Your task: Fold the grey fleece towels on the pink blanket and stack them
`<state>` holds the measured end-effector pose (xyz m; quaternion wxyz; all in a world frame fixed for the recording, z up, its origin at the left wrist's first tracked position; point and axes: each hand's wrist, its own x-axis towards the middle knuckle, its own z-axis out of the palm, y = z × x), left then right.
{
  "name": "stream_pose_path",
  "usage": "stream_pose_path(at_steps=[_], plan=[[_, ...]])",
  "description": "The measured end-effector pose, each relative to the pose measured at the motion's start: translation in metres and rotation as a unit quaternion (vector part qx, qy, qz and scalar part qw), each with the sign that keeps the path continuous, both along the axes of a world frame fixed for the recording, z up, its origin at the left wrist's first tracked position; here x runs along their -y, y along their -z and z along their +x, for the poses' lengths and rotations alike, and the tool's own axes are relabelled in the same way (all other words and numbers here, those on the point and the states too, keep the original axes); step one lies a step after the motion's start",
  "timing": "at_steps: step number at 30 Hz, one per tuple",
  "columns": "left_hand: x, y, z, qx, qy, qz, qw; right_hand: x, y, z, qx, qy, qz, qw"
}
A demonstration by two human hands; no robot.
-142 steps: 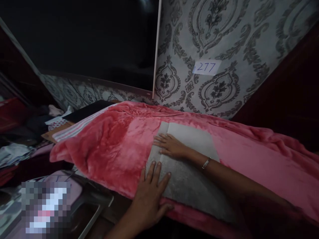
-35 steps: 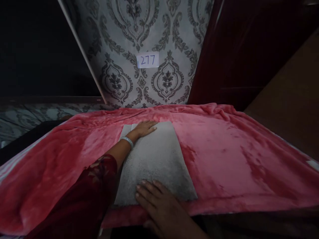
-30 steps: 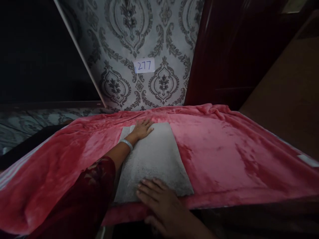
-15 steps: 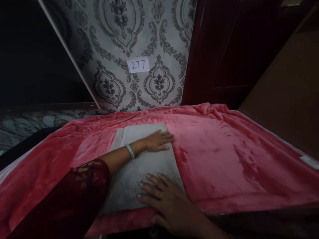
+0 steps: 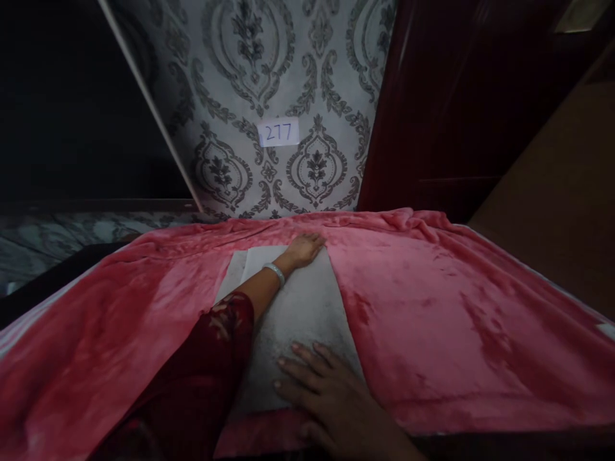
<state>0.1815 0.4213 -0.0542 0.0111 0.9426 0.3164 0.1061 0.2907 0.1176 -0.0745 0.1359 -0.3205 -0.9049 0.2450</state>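
Observation:
A folded grey cloth [image 5: 307,307] lies flat on a pink-red plush blanket [image 5: 423,320]. My left hand [image 5: 306,248], with a pale bangle on its wrist, rests palm down at the far right corner of the cloth. Its fingers reach over that corner and are partly foreshortened; no hold on the fabric is visible. Nearer to me, my right hand [image 5: 331,397] lies with fingers spread on the front right part of the cloth. Nothing shows in either hand. Along the far left side of the cloth, a lower layer sticks out past the top fold.
Behind the blanket stands a wall with patterned wallpaper [image 5: 269,77] and a paper label [image 5: 278,132] reading 277. A dark red panel [image 5: 432,96] rises at the back right. A large dark panel [image 5: 72,109] fills the back left.
My left hand has slid away from me to the cloth's far corner, its fingers drawn closer together. My right hand stays on the near part. The view has shifted slightly.

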Motion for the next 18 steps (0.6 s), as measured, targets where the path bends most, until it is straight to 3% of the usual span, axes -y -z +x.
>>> stream_pose_path(at_steps=[4, 8, 11, 14, 18], plan=[[0.045, -0.013, -0.026, 0.010, 0.042, -0.007, 0.999, 0.004, 0.006, 0.000, 0.017, 0.007, 0.020, 1.000], [0.107, -0.019, -0.089, 0.010, 0.123, -0.082, 0.989, 0.006, 0.008, 0.003, 0.016, 0.002, 0.038, 0.999], [0.141, -0.023, -0.138, -0.001, 0.122, -0.150, 0.981, 0.002, -0.007, -0.003, -0.001, 0.007, 0.049, 0.999], [0.155, -0.023, -0.167, 0.025, 0.087, -0.207, 0.974, -0.012, -0.029, -0.032, -0.019, 0.001, 0.076, 0.997], [0.156, -0.016, -0.177, 0.058, 0.083, -0.234, 0.967, -0.038, -0.034, -0.087, -0.016, -0.106, 0.107, 0.989]])
